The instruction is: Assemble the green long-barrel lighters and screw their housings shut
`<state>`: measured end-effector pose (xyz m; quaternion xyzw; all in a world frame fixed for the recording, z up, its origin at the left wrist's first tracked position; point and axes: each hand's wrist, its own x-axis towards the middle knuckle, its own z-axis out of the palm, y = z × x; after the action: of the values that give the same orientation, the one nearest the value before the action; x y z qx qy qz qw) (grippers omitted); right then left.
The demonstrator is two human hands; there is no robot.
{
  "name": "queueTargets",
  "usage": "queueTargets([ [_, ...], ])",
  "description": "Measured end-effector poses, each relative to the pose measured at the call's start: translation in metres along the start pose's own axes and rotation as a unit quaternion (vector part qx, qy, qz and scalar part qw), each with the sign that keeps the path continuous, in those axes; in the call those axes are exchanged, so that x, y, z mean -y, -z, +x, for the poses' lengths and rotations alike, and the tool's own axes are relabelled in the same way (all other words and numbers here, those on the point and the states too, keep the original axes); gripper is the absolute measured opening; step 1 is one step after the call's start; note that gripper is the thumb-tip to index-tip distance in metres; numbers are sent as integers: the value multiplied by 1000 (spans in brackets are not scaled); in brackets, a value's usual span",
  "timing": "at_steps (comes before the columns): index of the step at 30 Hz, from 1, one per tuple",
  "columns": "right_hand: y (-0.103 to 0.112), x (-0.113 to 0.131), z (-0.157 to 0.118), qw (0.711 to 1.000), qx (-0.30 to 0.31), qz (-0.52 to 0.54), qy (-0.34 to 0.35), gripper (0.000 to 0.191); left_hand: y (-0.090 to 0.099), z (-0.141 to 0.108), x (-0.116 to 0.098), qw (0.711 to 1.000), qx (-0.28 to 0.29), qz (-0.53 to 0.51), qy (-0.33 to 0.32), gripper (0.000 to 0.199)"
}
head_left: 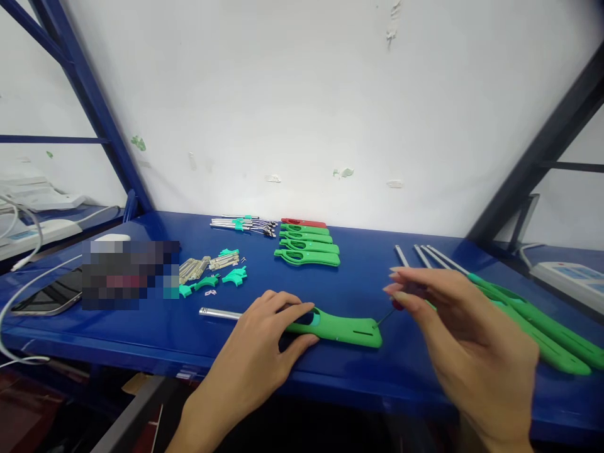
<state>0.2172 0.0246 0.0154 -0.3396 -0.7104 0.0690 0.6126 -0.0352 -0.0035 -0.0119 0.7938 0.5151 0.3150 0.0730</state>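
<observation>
A green lighter-like handle [346, 329] with a metal tube [219, 313] lies across the front of the blue table. My left hand [264, 336] grips its middle, fingers over the top edge and thumb along the lower edge. To the right, my right hand [462, 333] pinches a small screwdriver [387, 314] with a red grip, mostly hidden by the fingers. The thin shaft slants down to the handle's right end, close to a slot. Whether its tip sits in a screw cannot be made out.
Green and red shells [306, 258] line up at the back, beside metal rods [231, 224]. Teal triggers [234, 275] and clear parts [194, 268] lie left of centre. Green lighters with tubes [542, 330] rest at right. A phone [50, 296] and white cable are at left.
</observation>
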Motion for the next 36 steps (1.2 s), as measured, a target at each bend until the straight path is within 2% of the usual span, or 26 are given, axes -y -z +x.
queueTargets([
  [3, 0, 0, 1, 999, -16, -30, 32, 35, 0, -1, -1, 1000, 4, -5, 3, 35],
  [8, 0, 1, -2, 999, 40, 10, 2, 43, 1, 0, -3, 1000, 6, -8, 7, 34],
  [14, -3, 1, 1, 999, -8, -8, 40, 44, 1, 0, -2, 1000, 4, -8, 2, 33],
  [20, 0, 2, -3, 999, 45, 8, -6, 42, 1, -1, -2, 1000, 2, -4, -1, 33],
  [26, 0, 0, 0, 999, -22, -7, 28, 45, 0, -2, -1, 1000, 5, -9, 7, 34],
  [32, 2, 2, -4, 999, 45, 16, 3, 44, -1, -2, 0, 1000, -2, -4, -2, 32],
  [36, -1, 2, -1, 1000, 5, 18, 23, 42, -3, -1, 1, 1000, -9, -4, -5, 33],
])
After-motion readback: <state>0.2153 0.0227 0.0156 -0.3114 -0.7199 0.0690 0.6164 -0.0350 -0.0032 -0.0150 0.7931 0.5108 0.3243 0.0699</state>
